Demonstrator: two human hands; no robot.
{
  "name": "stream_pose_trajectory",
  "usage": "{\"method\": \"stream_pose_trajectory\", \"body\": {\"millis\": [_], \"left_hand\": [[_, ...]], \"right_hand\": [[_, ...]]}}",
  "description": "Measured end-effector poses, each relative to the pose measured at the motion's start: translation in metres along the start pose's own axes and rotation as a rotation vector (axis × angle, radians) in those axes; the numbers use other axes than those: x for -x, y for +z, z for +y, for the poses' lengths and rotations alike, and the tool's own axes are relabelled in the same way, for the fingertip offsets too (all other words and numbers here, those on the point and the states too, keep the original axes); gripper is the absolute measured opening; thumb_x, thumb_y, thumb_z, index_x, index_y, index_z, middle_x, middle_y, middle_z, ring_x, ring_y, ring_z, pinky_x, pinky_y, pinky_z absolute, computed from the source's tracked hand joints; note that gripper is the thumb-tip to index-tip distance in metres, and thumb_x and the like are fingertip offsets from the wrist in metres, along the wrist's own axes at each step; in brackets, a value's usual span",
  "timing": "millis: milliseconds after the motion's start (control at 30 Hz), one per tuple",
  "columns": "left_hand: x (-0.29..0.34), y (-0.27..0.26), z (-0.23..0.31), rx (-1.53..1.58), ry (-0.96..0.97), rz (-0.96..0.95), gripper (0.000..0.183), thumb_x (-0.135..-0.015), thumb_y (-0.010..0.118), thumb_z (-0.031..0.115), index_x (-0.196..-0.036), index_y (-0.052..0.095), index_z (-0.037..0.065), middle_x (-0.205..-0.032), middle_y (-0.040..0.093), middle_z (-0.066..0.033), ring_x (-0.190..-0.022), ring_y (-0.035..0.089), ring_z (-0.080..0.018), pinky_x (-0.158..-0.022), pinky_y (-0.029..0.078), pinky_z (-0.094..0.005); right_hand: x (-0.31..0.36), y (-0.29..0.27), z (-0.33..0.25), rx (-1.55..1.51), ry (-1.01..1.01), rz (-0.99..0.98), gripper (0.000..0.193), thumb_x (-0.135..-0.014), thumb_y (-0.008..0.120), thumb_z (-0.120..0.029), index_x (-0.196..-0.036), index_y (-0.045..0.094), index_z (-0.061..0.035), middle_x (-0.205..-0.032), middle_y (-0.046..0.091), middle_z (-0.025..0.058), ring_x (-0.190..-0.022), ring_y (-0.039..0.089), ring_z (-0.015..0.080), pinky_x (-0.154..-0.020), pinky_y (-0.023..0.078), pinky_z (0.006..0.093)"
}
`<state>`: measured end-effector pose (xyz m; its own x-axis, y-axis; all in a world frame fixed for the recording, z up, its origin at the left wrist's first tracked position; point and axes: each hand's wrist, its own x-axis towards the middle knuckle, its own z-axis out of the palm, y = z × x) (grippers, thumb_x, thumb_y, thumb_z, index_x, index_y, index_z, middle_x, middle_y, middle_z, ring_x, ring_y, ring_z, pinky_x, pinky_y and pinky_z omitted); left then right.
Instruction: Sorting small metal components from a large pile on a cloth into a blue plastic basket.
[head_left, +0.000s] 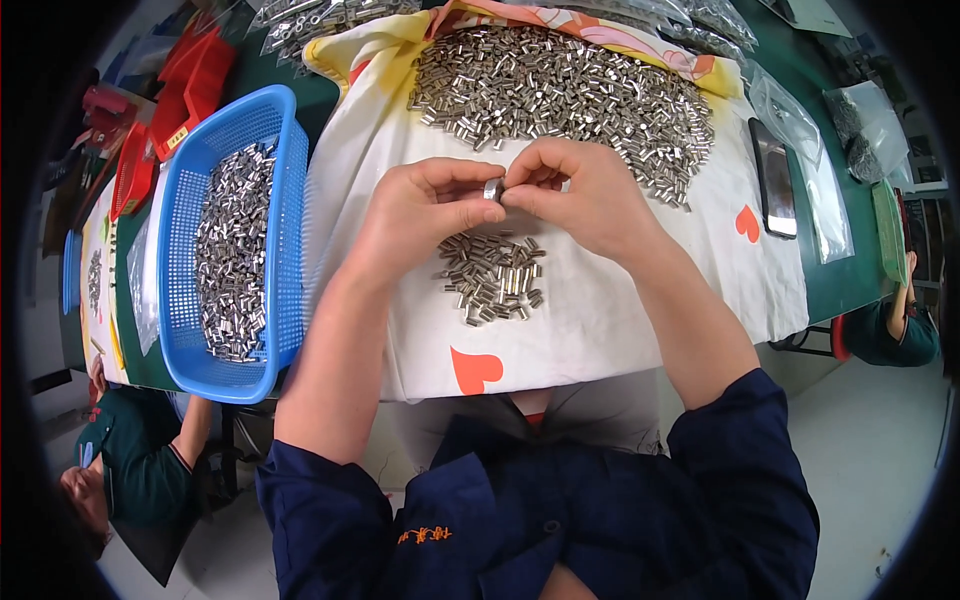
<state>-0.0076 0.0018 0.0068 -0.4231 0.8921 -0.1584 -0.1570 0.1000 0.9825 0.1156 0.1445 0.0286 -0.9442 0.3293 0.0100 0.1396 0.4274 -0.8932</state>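
Observation:
My left hand (420, 210) pinches a small silvery metal ring (492, 189) between thumb and fingers, above the middle of the cloth. Right beside it, my right hand (580, 190) is closed, its thumb and fingertips pressed together next to the ring. What those fingertips hold, if anything, is hidden. Below my hands lies a small pile of short metal cylinders (492, 280). A much larger heap of similar cylinders (560, 90) spreads across the cloth beyond my hands.
A blue plastic basket (285, 230) of cylinders stands left on the white cloth-covered table (620, 340). Red bins (190, 75) are behind it. A phone (772, 180) and clear plastic bag (815, 170) lie right. Co-workers sit at left (140, 450) and right (895, 330).

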Motion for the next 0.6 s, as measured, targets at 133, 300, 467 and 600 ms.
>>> {"method": "stream_pose_trajectory", "body": {"millis": [133, 300, 467, 600], "left_hand": [[0.002, 0.002, 0.000, -0.020, -0.017, -0.074, 0.031, -0.071, 0.067, 0.001, -0.100, 0.059, -0.003, -0.085, 0.063, -0.0053, -0.076, 0.059, -0.0090, -0.070, 0.048, -0.0202], [0.007, 0.009, 0.005, -0.219, -0.100, -0.157, 0.032, -0.066, 0.068, -0.005, -0.098, 0.061, -0.001, -0.083, 0.061, -0.0021, -0.075, 0.057, -0.0065, -0.069, 0.047, -0.0195], [0.009, 0.007, 0.006, -0.230, -0.105, -0.228, 0.031, -0.066, 0.069, -0.004, -0.096, 0.062, -0.001, -0.079, 0.059, -0.0002, -0.071, 0.055, -0.0053, -0.066, 0.046, -0.0185], [0.007, 0.004, 0.003, -0.162, -0.088, -0.225, 0.029, -0.068, 0.070, 0.003, -0.096, 0.062, 0.002, -0.077, 0.060, -0.0004, -0.071, 0.055, -0.0048, -0.065, 0.046, -0.0188]], "right_hand": [[-0.006, -0.014, 0.006, -0.028, 0.070, 0.079, 0.008, -0.072, 0.064, -0.007, -0.079, 0.061, -0.0028, -0.069, 0.058, -0.0003, -0.064, 0.051, 0.0054, -0.061, 0.043, 0.0200], [-0.014, -0.009, 0.032, 0.535, -0.196, 0.350, 0.013, -0.074, 0.058, -0.013, -0.080, 0.062, -0.0026, -0.080, 0.059, 0.0106, -0.075, 0.056, 0.0243, -0.069, 0.044, 0.0331], [-0.021, 0.007, 0.035, 0.786, -0.237, 0.394, 0.009, -0.073, 0.058, -0.013, -0.076, 0.062, -0.0053, -0.077, 0.057, 0.0098, -0.079, 0.054, 0.0265, -0.072, 0.042, 0.0367], [-0.015, 0.004, 0.033, 0.775, -0.181, 0.268, 0.008, -0.072, 0.059, -0.013, -0.075, 0.062, -0.0062, -0.076, 0.057, 0.0090, -0.078, 0.053, 0.0251, -0.072, 0.042, 0.0377]]}}
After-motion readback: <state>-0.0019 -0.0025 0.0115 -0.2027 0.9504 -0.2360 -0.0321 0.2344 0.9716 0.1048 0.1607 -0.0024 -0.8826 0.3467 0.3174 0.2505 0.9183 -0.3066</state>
